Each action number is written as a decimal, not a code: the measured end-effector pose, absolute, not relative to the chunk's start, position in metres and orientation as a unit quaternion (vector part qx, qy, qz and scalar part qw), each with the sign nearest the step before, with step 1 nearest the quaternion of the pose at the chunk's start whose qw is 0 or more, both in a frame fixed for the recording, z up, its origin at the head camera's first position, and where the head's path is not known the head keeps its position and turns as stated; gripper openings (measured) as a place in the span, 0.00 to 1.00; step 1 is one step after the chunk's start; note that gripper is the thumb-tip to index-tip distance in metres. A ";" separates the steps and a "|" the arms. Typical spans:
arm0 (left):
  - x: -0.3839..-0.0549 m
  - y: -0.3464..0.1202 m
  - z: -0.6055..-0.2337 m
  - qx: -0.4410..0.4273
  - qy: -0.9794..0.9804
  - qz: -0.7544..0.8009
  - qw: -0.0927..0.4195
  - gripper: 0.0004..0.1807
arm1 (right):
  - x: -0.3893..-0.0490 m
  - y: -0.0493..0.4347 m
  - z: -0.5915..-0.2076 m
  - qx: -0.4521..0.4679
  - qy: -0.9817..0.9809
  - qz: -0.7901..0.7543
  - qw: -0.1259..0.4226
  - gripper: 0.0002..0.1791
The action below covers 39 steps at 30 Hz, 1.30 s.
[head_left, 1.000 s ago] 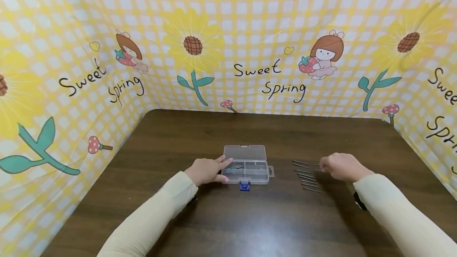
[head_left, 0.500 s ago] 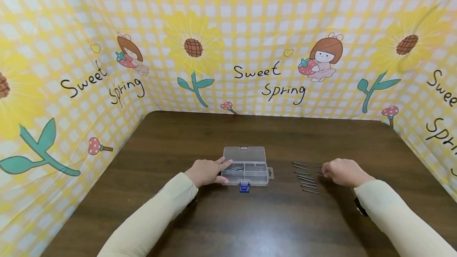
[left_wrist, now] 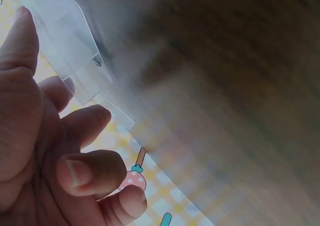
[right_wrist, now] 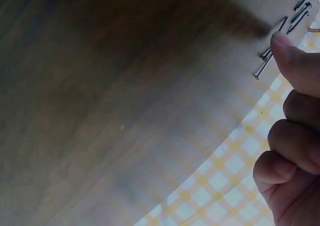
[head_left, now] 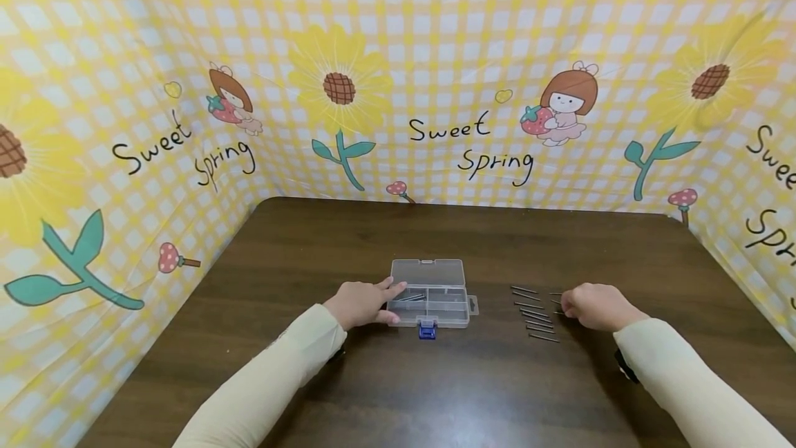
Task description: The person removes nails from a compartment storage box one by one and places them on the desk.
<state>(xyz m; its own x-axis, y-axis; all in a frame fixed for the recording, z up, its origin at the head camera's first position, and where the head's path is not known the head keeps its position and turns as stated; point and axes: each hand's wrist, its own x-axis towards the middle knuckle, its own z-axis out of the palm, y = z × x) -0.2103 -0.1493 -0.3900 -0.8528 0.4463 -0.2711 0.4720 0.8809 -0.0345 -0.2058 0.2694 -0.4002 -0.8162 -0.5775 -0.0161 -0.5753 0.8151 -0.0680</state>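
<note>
A clear plastic compartment box [head_left: 450, 324] lies with its lid [head_left: 428, 273] folded back and its blue latch [head_left: 427, 330] toward me. Several nails [head_left: 412, 298] rest in its back left compartment. My left hand [head_left: 359, 303] holds the box's left end, thumb at the front corner and fingers over the side and rim. To the right of the box, several loose nails [head_left: 544, 339] form a slanting column on the table. My right hand [head_left: 598, 306] is beyond them, its fingers curled and its thumb and index finger pinching at a nail [right_wrist: 283, 23]. Its fingertips partly hide the nails there.
The dark wooden table [head_left: 472, 393] carries the box and nails. A yellow checked cloth [head_left: 435, 75] with flower prints hangs along its back and sides. A hang tab [head_left: 474, 305] sticks out from the box's right end.
My right hand has moved slightly toward me along the nails beside it. My left hand stays at the box. The whole head view has shifted down a little.
</note>
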 end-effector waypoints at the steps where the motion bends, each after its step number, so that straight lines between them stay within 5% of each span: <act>1: -0.210 -0.149 -0.390 0.239 0.961 -0.049 0.127 0.41 | -0.206 0.269 -0.400 -0.302 0.953 -0.029 0.020 0.15; 39: -0.211 -0.151 -0.389 0.247 0.959 -0.055 0.125 0.41 | -0.224 0.229 -0.388 -0.322 0.944 -0.066 0.009 0.04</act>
<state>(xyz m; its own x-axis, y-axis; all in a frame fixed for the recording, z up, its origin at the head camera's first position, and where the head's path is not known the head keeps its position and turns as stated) -0.2106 -0.1509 -0.3887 -0.8471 0.4598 -0.2662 0.4873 0.8721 -0.0441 -0.2244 0.2286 -0.3882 -0.7928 -0.6090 0.0249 -0.6065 0.7842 -0.1315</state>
